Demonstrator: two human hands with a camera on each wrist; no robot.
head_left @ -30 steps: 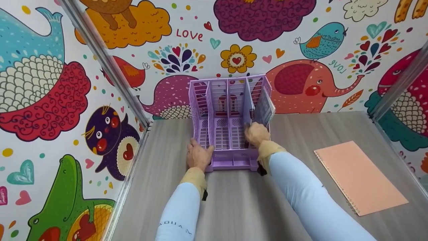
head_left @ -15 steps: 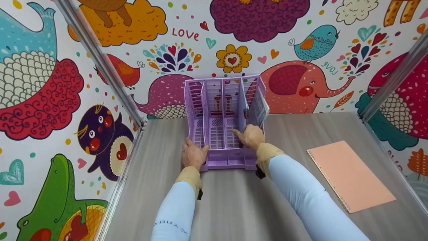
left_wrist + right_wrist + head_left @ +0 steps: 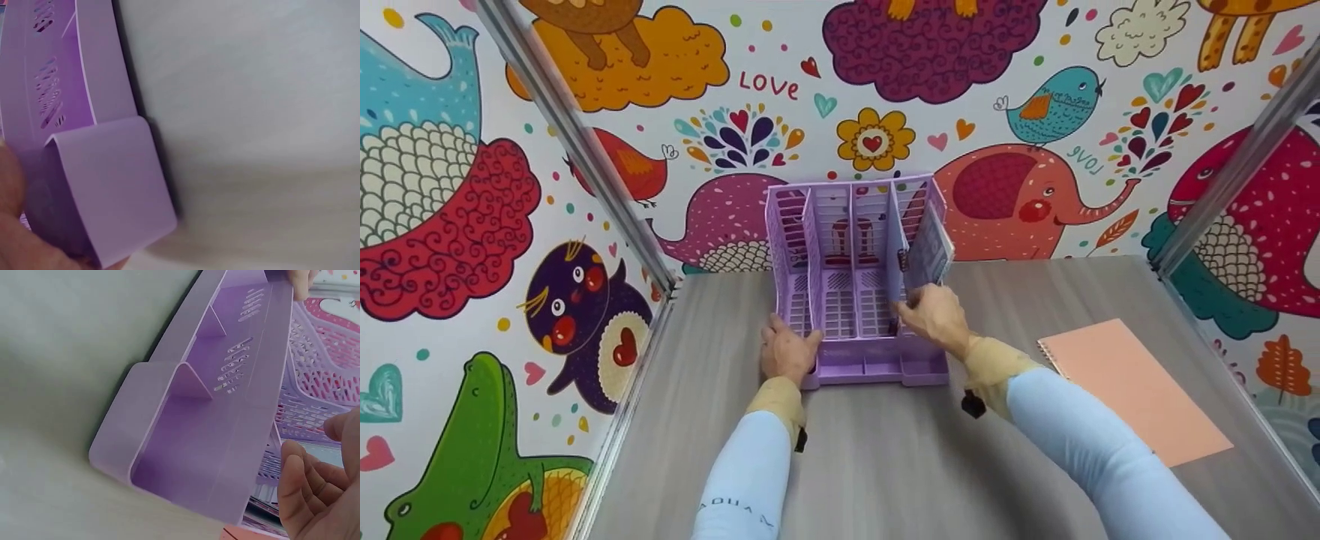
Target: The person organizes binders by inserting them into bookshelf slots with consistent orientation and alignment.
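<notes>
A purple file organizer [image 3: 832, 349] with several upright slots stands against the back wall. My left hand [image 3: 789, 351] grips its front left corner; in the left wrist view the thumb [image 3: 8, 183] lies inside the purple wall. My right hand [image 3: 937, 319] is at the rightmost slot, beside a light blue spiral notebook [image 3: 898, 236] standing there. Its fingers are loosely curled, with a gap between thumb and fingertips [image 3: 292, 464] in the right wrist view. A greyish notebook [image 3: 934, 251] leans at the organizer's right side. Contact between right hand and light blue notebook is unclear.
A peach spiral notebook [image 3: 1132, 386] lies on the wood-grain table [image 3: 877, 465] at the right, partly covered by the right sleeve. Illustrated panels with metal posts [image 3: 577, 142] enclose the back and sides. The organizer's front has small trays [image 3: 185, 439].
My right hand's wrist has swung back to the right, and its extended thumb has drawn in. My left hand keeps its hold on the organizer. The head view has shifted slightly.
</notes>
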